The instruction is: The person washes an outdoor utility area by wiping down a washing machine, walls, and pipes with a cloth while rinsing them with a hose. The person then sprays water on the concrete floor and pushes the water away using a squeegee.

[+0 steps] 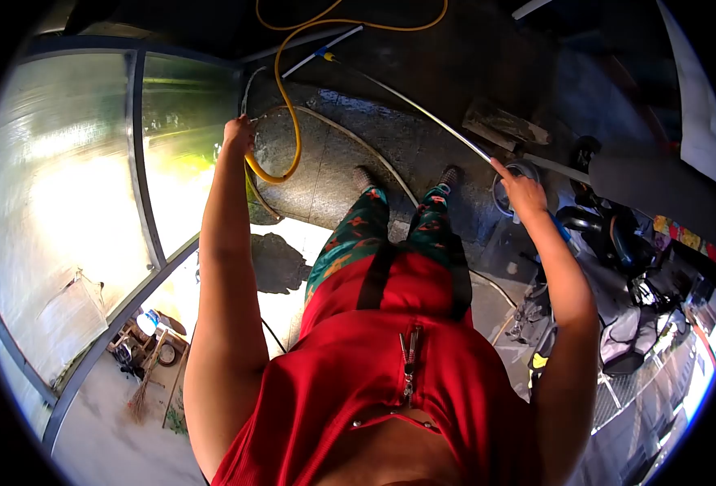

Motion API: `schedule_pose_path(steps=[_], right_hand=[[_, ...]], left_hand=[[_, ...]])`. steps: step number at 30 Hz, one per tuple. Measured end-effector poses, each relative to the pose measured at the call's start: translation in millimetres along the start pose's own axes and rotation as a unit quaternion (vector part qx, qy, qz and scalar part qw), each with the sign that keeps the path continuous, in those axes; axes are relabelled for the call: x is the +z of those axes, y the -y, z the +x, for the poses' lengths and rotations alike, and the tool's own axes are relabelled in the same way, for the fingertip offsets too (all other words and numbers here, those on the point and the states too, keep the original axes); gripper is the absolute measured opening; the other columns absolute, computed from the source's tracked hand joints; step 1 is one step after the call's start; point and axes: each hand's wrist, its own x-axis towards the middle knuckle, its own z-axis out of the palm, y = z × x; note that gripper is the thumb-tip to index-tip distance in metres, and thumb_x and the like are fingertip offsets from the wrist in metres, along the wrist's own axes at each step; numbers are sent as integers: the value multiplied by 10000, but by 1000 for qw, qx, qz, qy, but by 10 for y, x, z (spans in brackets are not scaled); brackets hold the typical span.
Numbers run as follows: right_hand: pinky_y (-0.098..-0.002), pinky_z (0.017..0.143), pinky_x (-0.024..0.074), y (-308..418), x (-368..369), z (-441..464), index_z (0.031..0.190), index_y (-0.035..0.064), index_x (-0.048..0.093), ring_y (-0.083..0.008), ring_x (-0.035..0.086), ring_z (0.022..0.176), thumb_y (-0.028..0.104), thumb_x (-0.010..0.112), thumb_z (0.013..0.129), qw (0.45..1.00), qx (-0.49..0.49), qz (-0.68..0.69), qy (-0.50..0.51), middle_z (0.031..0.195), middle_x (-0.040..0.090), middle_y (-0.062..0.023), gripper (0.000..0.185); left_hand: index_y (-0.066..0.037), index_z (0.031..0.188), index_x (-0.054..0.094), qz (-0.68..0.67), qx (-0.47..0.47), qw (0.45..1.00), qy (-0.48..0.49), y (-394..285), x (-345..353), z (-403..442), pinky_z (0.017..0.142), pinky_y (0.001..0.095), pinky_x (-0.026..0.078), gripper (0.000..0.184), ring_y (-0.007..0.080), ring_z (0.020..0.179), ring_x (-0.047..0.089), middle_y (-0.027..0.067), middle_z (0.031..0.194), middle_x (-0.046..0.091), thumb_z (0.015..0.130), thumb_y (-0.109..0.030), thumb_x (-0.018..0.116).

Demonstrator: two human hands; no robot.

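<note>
On the left, my left hand [239, 131] is closed round the end of a yellow hose [296, 134], beside the framed translucent panel. The hose curves down from the top of the view and loops below that hand. My right hand [521, 191] grips a long thin metal pole [431, 116], which slants up and left over the dark floor. Near the pole's far end lies a white bar [323, 51] with a blue and yellow piece [324, 54] at its middle; whether they join is unclear. A paler hose [366, 144] crosses the wet floor before my feet.
A translucent panel [66, 186] in a dark frame stands at the left. Past my right hand are a round bucket [504, 202], wood pieces [508, 125] and a cluttered heap of bags [625, 324]. At lower left stands a small wooden rack [171, 352].
</note>
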Motion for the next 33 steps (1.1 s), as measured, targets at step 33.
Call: schedule_pose_path(steps=[33], right_hand=[[-375,564,553,-1390,273,-2028,1476,426,262,-253,664,596,30,519,846,967,126,-222,17,727,614,-118,787]], left_hand=[[-91,1039,607,165,52,984,31,148,991,152,366,364,378,313,213,385,470,83,565,507,965,-373,495]])
